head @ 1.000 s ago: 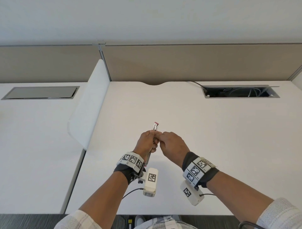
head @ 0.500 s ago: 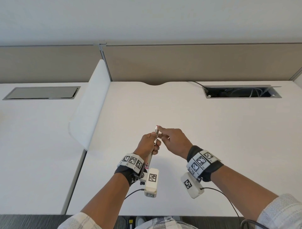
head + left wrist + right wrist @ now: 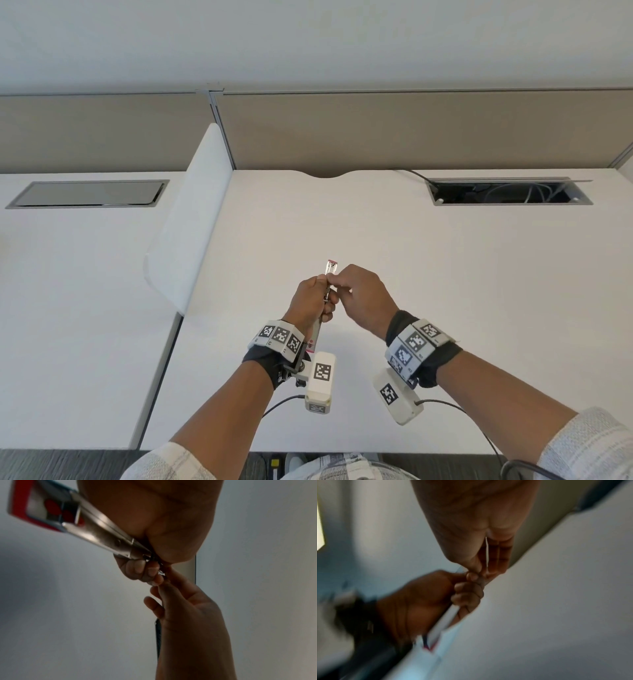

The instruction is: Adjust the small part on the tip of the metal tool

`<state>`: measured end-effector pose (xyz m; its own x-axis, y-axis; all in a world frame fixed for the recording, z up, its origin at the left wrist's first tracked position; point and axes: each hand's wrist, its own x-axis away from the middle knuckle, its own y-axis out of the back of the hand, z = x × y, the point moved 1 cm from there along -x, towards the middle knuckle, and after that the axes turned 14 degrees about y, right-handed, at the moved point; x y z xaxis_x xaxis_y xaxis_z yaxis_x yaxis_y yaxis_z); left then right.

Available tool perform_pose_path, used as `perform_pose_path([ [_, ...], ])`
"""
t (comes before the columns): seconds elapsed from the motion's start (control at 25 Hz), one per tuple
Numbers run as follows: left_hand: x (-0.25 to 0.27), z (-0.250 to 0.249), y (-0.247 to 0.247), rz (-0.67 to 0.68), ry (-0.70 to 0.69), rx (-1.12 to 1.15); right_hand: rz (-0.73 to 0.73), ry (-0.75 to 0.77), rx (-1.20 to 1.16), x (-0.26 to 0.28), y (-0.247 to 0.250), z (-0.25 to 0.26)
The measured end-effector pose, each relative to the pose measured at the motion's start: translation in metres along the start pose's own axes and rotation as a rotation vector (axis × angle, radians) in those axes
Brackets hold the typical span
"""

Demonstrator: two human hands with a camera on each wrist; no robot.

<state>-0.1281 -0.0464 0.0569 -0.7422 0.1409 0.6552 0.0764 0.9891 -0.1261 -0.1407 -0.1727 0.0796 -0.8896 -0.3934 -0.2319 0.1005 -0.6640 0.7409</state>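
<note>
One slim metal tool [image 3: 320, 323] with a red-edged tip is held above the white worktop [image 3: 445, 274], roughly midway across it. The left hand [image 3: 310, 301] wraps its curled fingers [image 3: 137, 568] round the tool's shaft, while the right hand [image 3: 363, 298] pinches the upper part just beside them. Two wrist cameras and two cable wells, one [image 3: 510, 192] showing cables, are in view.

Shiny metal tool [image 3: 101, 534], perhaps red plastic ends; smooth matt white desk [image 3: 411, 274].
</note>
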Motion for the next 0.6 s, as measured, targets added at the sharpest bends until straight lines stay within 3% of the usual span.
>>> perform_pose_path([
  [0.12,0.001,-0.002,0.002,0.003,-0.02,0.013,0.268,0.069,0.389,0.004,-0.005,0.009],
  [0.4,-0.004,0.004,0.007,-0.013,0.005,-0.096,0.311,-0.069,0.459,0.0,-0.007,0.013],
  [0.48,-0.005,0.009,0.006,-0.012,0.141,-0.11,0.387,-0.09,0.364,0.001,-0.014,0.005],
  [0.6,-0.001,0.018,0.007,0.026,0.337,-0.087,0.412,-0.156,-0.026,0.008,-0.022,-0.014],
])
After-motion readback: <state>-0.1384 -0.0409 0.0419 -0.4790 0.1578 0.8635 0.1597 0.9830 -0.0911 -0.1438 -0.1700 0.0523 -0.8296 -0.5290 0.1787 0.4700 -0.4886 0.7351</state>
